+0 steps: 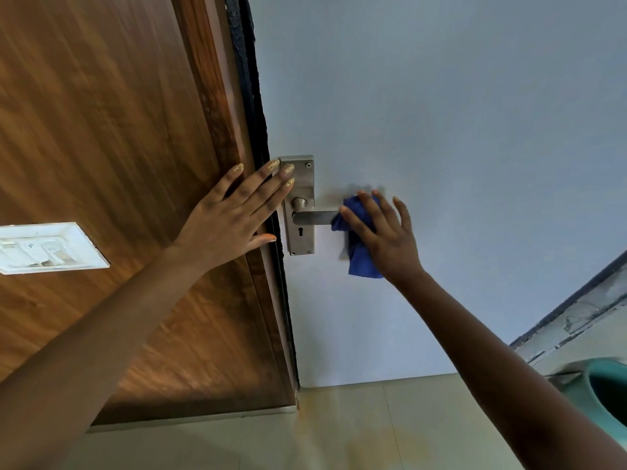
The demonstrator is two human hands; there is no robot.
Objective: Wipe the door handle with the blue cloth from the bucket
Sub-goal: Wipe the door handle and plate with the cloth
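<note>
A silver lever door handle (314, 217) on a steel plate (301, 184) sits on the pale blue-grey door (441, 113). The blue cloth (358, 245) is wrapped over the lever's free end and hangs below it. My right hand (383, 232) presses the cloth against the lever, fingers spread over it. My left hand (234, 212) lies flat with fingers apart on the brown wooden frame, its fingertips touching the top of the steel plate. It holds nothing.
A white switch plate (51, 247) is on the wood panel (101, 113) at the left. The rim of a teal bucket (607, 391) shows at the lower right on the beige tiled floor (339, 432). A dark gap runs along the door's edge.
</note>
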